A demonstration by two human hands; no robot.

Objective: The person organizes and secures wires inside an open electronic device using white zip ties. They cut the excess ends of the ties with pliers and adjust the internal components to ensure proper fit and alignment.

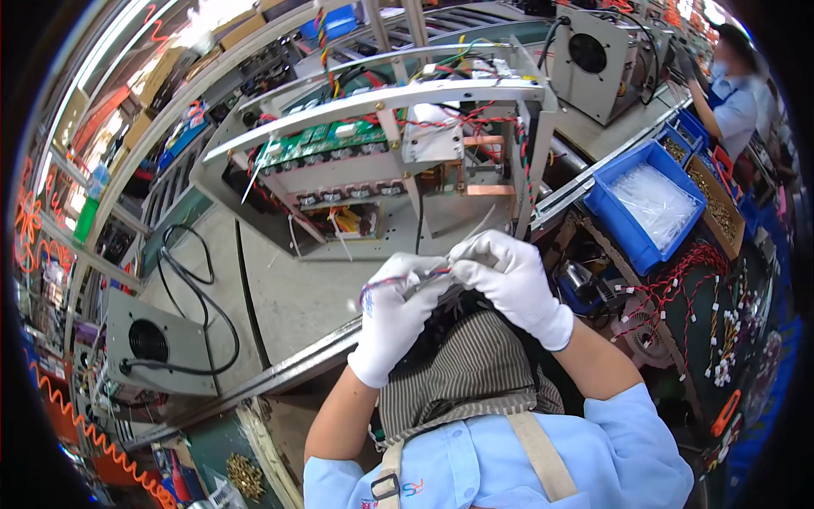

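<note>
While left hand (pixel 392 314) is holding wires (pixel 438 271), right hand (pixel 510 276) is pinching them alongside. Seemingly handling wires; next move is likely needing steady grip.

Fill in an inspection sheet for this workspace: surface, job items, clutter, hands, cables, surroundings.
Surface: grey worktop, metal-edged.
Job items: thin dark and red wires in the fingers; open metal chassis with a green circuit board beyond.
Clutter: blue bin of pale strips at right; orange-handled tool at lower right.
Hands: left hand and right hand, white-gloved, fingertips pinching the wires close together.
Cables: black cord looped at left; red wire bundle at right.
Surroundings: co-worker at upper right; orange coiled hose at lower left.
</note>
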